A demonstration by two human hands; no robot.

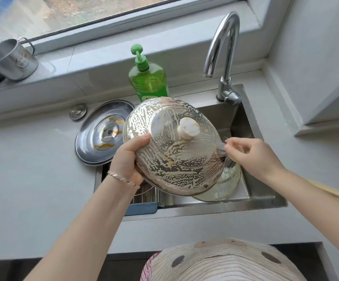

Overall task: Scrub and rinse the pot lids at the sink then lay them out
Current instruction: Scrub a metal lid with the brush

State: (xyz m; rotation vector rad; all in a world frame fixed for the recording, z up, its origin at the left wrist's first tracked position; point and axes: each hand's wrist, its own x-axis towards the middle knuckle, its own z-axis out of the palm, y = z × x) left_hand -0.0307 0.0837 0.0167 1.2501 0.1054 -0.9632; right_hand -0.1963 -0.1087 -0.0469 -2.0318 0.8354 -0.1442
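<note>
Left hand [127,159] grips the soapy steel lid [174,147] by its rim, fingers closed, tilted over the sink [245,122]. Right hand [251,157] pinches a steel scourer [224,154] against the lid edge (knob lathered). Second stained lid [99,134] lies on the bench, overlapping the sink's left rim.

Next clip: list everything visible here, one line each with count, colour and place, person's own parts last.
soapy lid: 1, steel, pale knob, held over sink
stained lid: 1, steel, orange smears, on sink's left edge
glass lid: 1, clear, in sink
scourer: 1, silver wire, at soapy lid's right rim
soap bottle: 1, green, behind sink
tap: 1, chrome, no water running
sink: 1, steel
mug: 1, steel, windowsill
left hand: grip on soapy lid
right hand: holds scourer
</note>
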